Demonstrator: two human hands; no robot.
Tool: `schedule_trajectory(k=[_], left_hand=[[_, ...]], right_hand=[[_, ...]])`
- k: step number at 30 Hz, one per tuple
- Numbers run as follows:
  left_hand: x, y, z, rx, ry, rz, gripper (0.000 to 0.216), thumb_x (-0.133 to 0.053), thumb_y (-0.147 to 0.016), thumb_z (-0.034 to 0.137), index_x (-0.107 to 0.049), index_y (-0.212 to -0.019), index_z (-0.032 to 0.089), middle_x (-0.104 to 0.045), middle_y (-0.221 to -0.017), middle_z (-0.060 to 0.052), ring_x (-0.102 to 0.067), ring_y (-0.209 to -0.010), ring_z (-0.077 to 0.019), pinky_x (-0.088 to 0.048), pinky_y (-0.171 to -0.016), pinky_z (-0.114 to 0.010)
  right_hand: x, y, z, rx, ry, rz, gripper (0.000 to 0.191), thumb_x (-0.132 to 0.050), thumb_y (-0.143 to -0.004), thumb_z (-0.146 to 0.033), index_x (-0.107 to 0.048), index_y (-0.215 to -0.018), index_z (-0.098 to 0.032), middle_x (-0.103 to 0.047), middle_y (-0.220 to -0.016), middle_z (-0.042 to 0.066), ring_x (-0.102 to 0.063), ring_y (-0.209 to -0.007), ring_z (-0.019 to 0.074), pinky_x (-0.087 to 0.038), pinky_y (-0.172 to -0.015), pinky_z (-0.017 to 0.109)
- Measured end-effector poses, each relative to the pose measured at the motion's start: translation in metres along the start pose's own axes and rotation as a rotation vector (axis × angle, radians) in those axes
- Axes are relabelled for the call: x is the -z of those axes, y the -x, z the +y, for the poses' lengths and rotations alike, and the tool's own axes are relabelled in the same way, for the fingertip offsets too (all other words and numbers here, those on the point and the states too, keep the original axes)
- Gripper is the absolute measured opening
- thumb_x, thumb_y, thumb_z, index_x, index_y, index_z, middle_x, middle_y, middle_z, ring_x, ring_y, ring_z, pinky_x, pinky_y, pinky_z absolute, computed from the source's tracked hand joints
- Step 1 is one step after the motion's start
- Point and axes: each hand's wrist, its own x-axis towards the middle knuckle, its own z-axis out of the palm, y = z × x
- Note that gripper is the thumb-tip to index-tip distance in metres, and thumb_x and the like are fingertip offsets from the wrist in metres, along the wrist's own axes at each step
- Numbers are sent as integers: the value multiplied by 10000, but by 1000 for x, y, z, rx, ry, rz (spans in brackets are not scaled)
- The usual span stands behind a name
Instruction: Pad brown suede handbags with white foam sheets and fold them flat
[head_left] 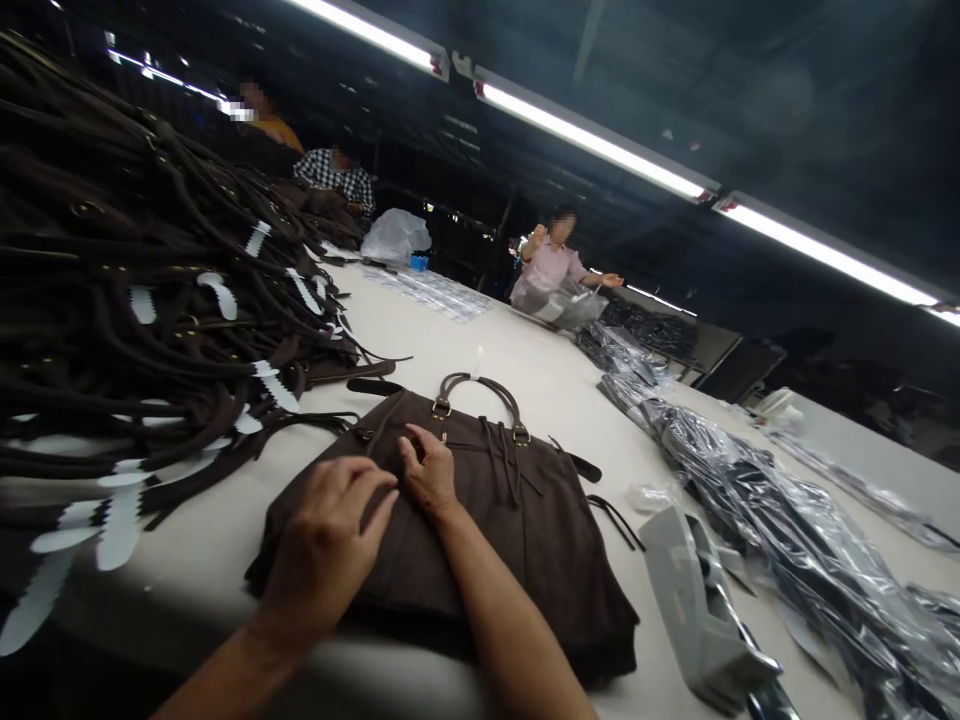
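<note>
A dark brown handbag lies flat on the white table, its two looped handles pointing away from me. Thin cords hang from its top near the right handle base. Above the bag's left part, my left hand is closed, thumb and forefinger tips nearly meeting. My right hand rests over the bag's upper left, fingers curled in a pinch. Anything between the fingers of either hand is too small to make out.
Brown bags with straps and white tags pile up on the left. To the right stands a light grey plastic device, beside a long row of plastic-wrapped dark bags. A person in a pink shirt handles clear plastic across the table.
</note>
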Motion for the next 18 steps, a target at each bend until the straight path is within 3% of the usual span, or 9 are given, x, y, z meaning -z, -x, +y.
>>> schedule_trajectory(k=[2,4,7,11,14,18], left_hand=[[11,-16,-11,140,-251,-78,338,-640,-856,387,-631,-1055,114,-599,-1043,-172,-555,-1046,-339,-490,-921,-475],[16,-26,-19,282,-336,-311,475,-671,-797,440,-621,-1054,43,-601,-1026,-234,-559,-1040,-410,-484,-894,-520],[16,-32,-24,456,-230,-547,351,-613,-773,397,-648,-866,60,-642,-879,-254,-616,-918,-434,-493,-807,-534],[14,-39,-27,603,-10,-460,319,-461,-798,403,-622,-689,150,-669,-771,-199,-650,-856,-386,-484,-810,-505],[17,-40,-36,756,305,-378,437,-426,-769,581,-620,-715,192,-703,-820,-135,-673,-905,-329,-512,-833,-429],[19,-27,-48,956,767,-403,588,-474,-618,796,-556,-647,215,-704,-746,-114,-695,-774,-285,-568,-751,-404]], right_hand=[[1,0,-3,2,24,25,347,-518,-947,-392,-672,-1198,-208,-721,-1038,49,-657,-844,176,-516,-872,291],[1,1,-5,-9,-4,54,326,-511,-941,-386,-680,-1145,-195,-719,-971,48,-655,-817,178,-520,-846,292],[-1,3,-4,-54,-130,65,288,-516,-923,-385,-678,-1065,-194,-694,-848,24,-648,-710,163,-531,-739,275],[1,1,-4,-195,-370,66,315,-551,-890,-374,-634,-1122,-177,-641,-757,-9,-603,-552,122,-495,-558,235],[8,-5,-10,-317,-561,117,380,-576,-883,-357,-570,-1201,-149,-626,-726,-16,-580,-508,99,-456,-479,195],[14,-20,-22,-510,-758,113,389,-443,-978,-361,-436,-1306,-151,-628,-761,-7,-606,-518,89,-496,-484,174]])
